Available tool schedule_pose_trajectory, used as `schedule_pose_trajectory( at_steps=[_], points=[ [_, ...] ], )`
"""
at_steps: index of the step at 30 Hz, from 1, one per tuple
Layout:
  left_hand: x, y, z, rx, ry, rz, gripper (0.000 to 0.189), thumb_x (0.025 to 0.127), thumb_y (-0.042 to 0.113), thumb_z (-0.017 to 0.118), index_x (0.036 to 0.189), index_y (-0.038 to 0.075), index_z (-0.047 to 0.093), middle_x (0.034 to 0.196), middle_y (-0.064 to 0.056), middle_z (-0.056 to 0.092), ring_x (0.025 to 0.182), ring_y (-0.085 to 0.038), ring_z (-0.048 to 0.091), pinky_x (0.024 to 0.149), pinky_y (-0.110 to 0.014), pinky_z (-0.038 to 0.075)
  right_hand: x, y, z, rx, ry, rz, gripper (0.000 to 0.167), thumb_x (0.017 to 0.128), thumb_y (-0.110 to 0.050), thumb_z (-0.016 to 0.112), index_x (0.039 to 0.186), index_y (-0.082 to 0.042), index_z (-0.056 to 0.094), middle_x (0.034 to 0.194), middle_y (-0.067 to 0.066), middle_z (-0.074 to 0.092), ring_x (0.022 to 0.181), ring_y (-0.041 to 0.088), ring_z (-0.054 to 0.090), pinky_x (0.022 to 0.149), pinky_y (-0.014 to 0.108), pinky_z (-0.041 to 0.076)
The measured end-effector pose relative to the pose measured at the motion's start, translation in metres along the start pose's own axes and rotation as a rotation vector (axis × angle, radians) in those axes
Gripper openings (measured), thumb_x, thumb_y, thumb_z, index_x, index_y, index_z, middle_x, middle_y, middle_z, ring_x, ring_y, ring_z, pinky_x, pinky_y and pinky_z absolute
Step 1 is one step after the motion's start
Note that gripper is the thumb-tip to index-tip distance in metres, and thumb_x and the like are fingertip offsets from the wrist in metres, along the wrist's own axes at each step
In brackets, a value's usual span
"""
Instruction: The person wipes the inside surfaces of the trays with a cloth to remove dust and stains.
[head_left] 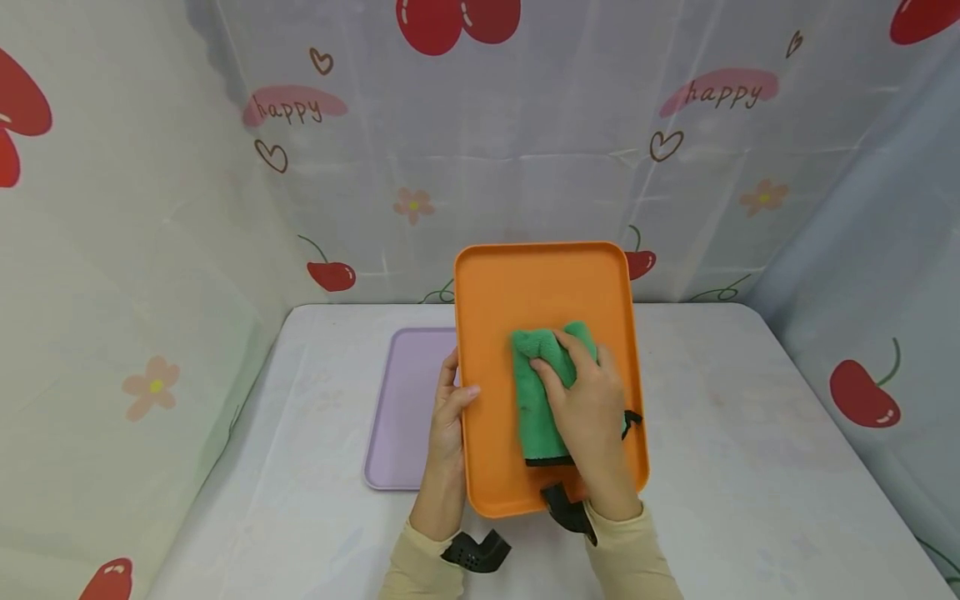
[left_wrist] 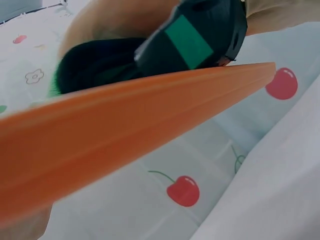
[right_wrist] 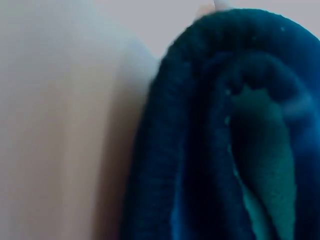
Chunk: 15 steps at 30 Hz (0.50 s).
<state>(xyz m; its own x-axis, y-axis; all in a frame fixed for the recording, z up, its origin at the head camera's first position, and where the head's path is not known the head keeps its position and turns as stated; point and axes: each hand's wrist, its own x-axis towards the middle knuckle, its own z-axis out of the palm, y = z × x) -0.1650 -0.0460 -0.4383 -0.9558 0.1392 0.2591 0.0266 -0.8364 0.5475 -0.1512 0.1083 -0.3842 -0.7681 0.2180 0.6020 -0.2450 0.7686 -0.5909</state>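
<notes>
An orange rectangular tray (head_left: 540,287) is held up, tilted toward me, above the table. My left hand (head_left: 448,425) grips its left edge, thumb on the front rim and the other fingers largely behind it. Against the tray's face my right hand (head_left: 592,408) holds a folded green cloth (head_left: 536,417) with dark edging, its fingers curled into the fabric. The left wrist view catches the tray's orange rim (left_wrist: 135,120) edge-on, with the dark cloth edge above it. Folded dark cloth edging (right_wrist: 165,140) fills much of the right wrist view, blurred.
A light purple tray (head_left: 405,408) lies flat on the white-covered table (head_left: 750,450), partly hidden behind the orange tray. Printed curtains (head_left: 525,150) with cherries, hearts and flowers stand at the back and both sides. Black straps (head_left: 480,552) are at my wrists.
</notes>
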Motion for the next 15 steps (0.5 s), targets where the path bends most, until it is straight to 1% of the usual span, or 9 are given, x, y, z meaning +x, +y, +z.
schedule_pose_trajectory(
  at_steps=[2, 5, 9, 12, 15],
  points=[
    [0.000, 0.001, 0.000, -0.020, -0.014, 0.001, 0.056, 0.087, -0.011, 0.034, 0.126, 0.024, 0.055, 0.115, 0.003, 0.065, 0.100, -0.013, 0.066, 0.082, -0.026, 0.056, 0.003, 0.006, -0.005, 0.004, -0.006, 0.049, 0.046, 0.079, -0.029, 0.081, 0.118, -0.008, 0.069, 0.100, 0.023, 0.062, 0.082, 0.037, 0.059, 0.069, 0.050, 0.052],
    [0.001, 0.002, -0.001, -0.018, -0.021, 0.006, 0.056, 0.088, -0.012, 0.033, 0.125, 0.024, 0.055, 0.115, 0.003, 0.066, 0.099, -0.013, 0.066, 0.081, -0.026, 0.056, 0.006, 0.017, -0.012, -0.013, -0.014, 0.117, 0.046, 0.081, -0.028, 0.079, 0.119, -0.006, 0.069, 0.102, 0.025, 0.063, 0.088, 0.039, 0.058, 0.072, 0.052, 0.050],
    [0.001, 0.004, -0.003, -0.008, -0.026, 0.021, 0.056, 0.088, -0.012, 0.032, 0.126, 0.022, 0.055, 0.115, 0.003, 0.065, 0.099, -0.012, 0.065, 0.082, -0.024, 0.055, 0.010, 0.028, -0.021, -0.082, -0.015, 0.192, 0.046, 0.083, -0.029, 0.077, 0.122, -0.005, 0.067, 0.097, 0.026, 0.061, 0.084, 0.040, 0.056, 0.069, 0.052, 0.048],
    [0.001, 0.005, -0.004, -0.023, -0.059, 0.031, 0.057, 0.088, -0.013, 0.031, 0.128, 0.021, 0.054, 0.117, 0.002, 0.065, 0.101, -0.013, 0.065, 0.084, -0.024, 0.055, 0.012, 0.033, -0.024, -0.115, -0.013, 0.219, 0.046, 0.084, -0.029, 0.077, 0.122, -0.005, 0.067, 0.094, 0.025, 0.060, 0.081, 0.040, 0.055, 0.068, 0.051, 0.048],
    [0.001, 0.005, -0.004, -0.042, -0.086, 0.031, 0.058, 0.088, -0.013, 0.029, 0.129, 0.020, 0.053, 0.118, 0.001, 0.064, 0.102, -0.014, 0.065, 0.085, -0.025, 0.056, 0.012, 0.034, -0.024, -0.114, -0.011, 0.221, 0.046, 0.084, -0.029, 0.077, 0.122, -0.005, 0.066, 0.094, 0.025, 0.061, 0.081, 0.039, 0.055, 0.068, 0.051, 0.047]
  ],
)
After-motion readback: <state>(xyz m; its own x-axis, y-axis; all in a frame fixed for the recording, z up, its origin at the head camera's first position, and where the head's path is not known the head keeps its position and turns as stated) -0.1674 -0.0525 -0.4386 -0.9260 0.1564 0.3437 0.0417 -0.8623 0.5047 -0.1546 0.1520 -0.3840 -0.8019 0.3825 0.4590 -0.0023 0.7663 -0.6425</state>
